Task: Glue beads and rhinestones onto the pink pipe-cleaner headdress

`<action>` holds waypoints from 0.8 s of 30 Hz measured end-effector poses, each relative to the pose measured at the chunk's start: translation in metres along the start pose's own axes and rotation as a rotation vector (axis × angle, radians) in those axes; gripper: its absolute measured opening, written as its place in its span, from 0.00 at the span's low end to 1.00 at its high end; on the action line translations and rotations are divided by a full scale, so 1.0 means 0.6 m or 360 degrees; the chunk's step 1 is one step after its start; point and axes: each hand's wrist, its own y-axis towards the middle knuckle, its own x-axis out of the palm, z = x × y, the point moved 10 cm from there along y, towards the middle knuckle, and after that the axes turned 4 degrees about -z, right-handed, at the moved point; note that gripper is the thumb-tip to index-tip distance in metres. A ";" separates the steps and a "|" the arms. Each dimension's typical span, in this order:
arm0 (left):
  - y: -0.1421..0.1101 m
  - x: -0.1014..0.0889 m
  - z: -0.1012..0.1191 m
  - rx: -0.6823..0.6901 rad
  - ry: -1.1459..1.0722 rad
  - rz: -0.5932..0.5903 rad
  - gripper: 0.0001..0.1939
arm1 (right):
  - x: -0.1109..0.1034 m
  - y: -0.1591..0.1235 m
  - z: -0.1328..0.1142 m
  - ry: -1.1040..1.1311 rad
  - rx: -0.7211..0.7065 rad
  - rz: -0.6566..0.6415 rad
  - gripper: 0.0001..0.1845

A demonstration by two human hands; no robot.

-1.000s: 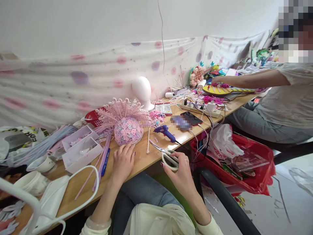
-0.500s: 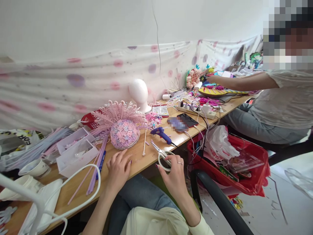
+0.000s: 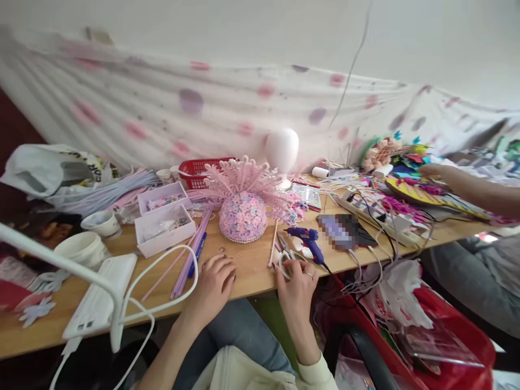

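Scissors (image 3: 286, 247) were right at the right hand (image 3: 296, 281), so basically no gap there. That hand was partly closed, fingers curled at the handle loops, though I couldn't tell if any finger was actually through one. Long axis ran away from the person and a bit to their left, blades over the table (image 3: 246, 273), loops by its near edge. Too blurry to say how far apart the blades were.

Left hand (image 3: 215, 279) was palm down at the near edge, fingers loosely spread, nothing in its grasp that I could see. It was the nearer hand to the flower-covered dome (image 3: 242, 218), which sat ahead of it and slightly right, while from the scissors it lay ahead and left.

Side room was kinda tight, tbh: a pale stick (image 3: 273, 246) just left of the blades, blue glue gun (image 3: 307, 238) close on the right with its cord trailing toward the near edge. Bare wood showed between the two hands, left of that stick, so the roomier side was definitely the left.
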 end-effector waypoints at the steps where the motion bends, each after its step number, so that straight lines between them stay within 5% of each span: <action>1: 0.001 -0.002 -0.003 -0.0023 -0.0053 -0.0011 0.15 | 0.010 0.005 0.001 0.0007 0.0011 -0.0031 0.29; 7: 0.038 -0.033 -0.015 -0.0121 -0.0300 0.0029 0.14 | 0.026 0.020 -0.005 0.0144 0.0062 -0.0220 0.27; 14: 0.094 -0.062 -0.071 -0.0414 -0.0565 0.0425 0.22 | 0.015 0.102 -0.081 0.0534 -0.0075 -0.0320 0.11; 19: 0.139 -0.038 -0.099 -0.0424 -0.0507 0.0394 0.30 | 0.090 0.167 -0.127 0.0570 -0.0184 -0.0540 0.30; 24: 0.161 -0.015 -0.101 -0.0361 -0.0451 0.0248 0.29 | 0.157 0.166 -0.111 0.0489 -0.0181 -0.0709 0.35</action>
